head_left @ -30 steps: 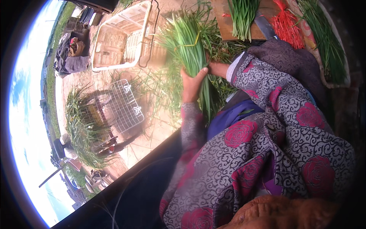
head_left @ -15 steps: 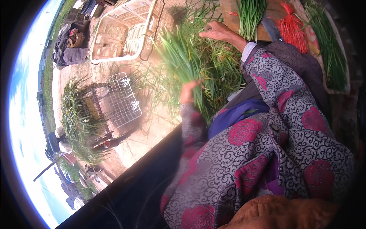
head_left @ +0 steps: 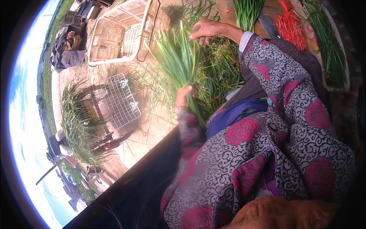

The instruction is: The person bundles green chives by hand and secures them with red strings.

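My left hand is wrapped round the lower part of a fanned bunch of long green leaves, which stands tilted up and away from me. My right hand is at the upper right edge of that bunch, fingers curled with thumb and forefinger close together at the leaf tips; what they pinch, if anything, is too small to make out. Under and right of the bunch lies a heap of loose leaves and trimmings.
A white plastic crate and wire rack with leafy greens are on the left. At upper right are a wooden board, green bundle, knife, red string and more greens. Dark clothing lies upper left.
My right hand left the middle of the bunch, moved upward, and is now at its upper tips with fingers curled. My left hand has lowered slightly with the bunch, whose top spreads more.
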Demonstrator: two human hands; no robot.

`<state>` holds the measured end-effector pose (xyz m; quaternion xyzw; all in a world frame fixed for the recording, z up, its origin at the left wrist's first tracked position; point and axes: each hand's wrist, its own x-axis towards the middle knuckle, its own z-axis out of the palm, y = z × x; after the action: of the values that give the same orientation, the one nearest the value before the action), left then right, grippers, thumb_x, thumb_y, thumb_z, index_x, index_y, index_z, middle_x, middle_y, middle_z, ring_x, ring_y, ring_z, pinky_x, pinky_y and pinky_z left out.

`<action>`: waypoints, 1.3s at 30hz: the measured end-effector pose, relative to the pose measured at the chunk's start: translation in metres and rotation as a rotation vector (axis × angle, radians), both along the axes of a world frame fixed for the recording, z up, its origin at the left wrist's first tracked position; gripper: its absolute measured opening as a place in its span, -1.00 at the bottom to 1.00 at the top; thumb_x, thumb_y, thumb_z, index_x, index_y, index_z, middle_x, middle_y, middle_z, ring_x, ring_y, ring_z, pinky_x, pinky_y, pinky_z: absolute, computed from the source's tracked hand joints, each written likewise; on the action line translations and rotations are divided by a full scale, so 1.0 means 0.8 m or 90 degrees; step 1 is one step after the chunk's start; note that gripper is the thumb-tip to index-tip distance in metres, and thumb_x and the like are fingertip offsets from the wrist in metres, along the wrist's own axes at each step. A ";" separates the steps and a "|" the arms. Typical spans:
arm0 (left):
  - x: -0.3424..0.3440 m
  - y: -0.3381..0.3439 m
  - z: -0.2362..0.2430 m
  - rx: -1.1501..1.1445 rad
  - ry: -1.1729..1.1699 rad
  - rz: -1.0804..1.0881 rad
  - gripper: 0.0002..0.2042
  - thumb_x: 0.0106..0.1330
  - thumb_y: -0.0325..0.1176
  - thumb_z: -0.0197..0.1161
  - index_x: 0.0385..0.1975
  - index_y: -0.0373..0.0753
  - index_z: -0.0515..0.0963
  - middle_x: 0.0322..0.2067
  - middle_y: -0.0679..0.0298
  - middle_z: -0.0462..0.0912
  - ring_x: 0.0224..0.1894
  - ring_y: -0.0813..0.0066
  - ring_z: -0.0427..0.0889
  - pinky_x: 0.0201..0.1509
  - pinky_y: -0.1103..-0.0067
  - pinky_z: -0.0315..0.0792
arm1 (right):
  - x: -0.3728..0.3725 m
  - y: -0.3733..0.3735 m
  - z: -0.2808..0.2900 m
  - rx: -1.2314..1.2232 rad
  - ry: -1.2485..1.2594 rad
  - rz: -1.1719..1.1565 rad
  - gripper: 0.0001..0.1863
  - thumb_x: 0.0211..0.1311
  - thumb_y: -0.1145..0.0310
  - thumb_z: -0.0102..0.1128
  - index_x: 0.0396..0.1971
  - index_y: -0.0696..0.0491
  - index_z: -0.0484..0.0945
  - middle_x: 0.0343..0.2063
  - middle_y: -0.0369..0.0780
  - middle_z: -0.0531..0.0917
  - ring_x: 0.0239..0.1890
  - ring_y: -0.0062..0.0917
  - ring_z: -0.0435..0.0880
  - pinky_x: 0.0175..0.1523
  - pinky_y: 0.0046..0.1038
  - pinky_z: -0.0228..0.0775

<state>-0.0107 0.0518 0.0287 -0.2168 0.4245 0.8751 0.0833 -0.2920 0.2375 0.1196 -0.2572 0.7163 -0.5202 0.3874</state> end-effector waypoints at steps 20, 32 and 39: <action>-0.003 -0.001 0.017 -0.180 -0.044 -0.131 -0.71 0.02 -0.60 0.34 -0.22 -0.35 0.51 -0.43 0.22 0.59 -0.59 0.48 0.50 -0.55 0.59 0.39 | -0.017 -0.014 -0.074 -0.020 0.473 -0.052 -0.11 0.10 0.35 0.25 0.38 0.35 0.03 -0.10 0.08 0.48 -0.21 -0.26 0.62 -0.04 -0.22 0.51; -0.001 -0.005 0.018 -0.337 -0.091 -0.105 -0.78 -0.02 -0.56 0.37 -0.33 -0.31 0.57 -0.55 0.32 0.57 -0.63 0.55 0.48 -0.55 0.61 0.36 | -0.109 0.020 -0.078 -0.447 -0.485 -0.471 -0.73 0.39 0.25 0.03 -0.53 -0.03 0.36 -0.60 -0.27 0.49 -0.68 -0.58 0.37 -0.58 -0.44 0.21; -0.027 0.007 0.007 -0.366 -0.081 0.081 -0.82 0.00 -0.56 0.35 -0.36 -0.30 0.59 -0.56 0.33 0.59 -0.63 0.55 0.47 -0.53 0.58 0.35 | -0.039 0.049 -0.132 0.188 -0.066 -0.055 -0.75 0.34 0.24 0.18 -0.35 0.14 0.51 -0.45 -0.25 0.59 -0.29 -0.44 0.60 -0.35 -0.36 0.45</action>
<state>-0.0320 0.0571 0.0342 -0.3120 0.6343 0.7073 -0.0101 -0.3229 0.2770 0.0138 -0.1393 0.7746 -0.4381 0.4344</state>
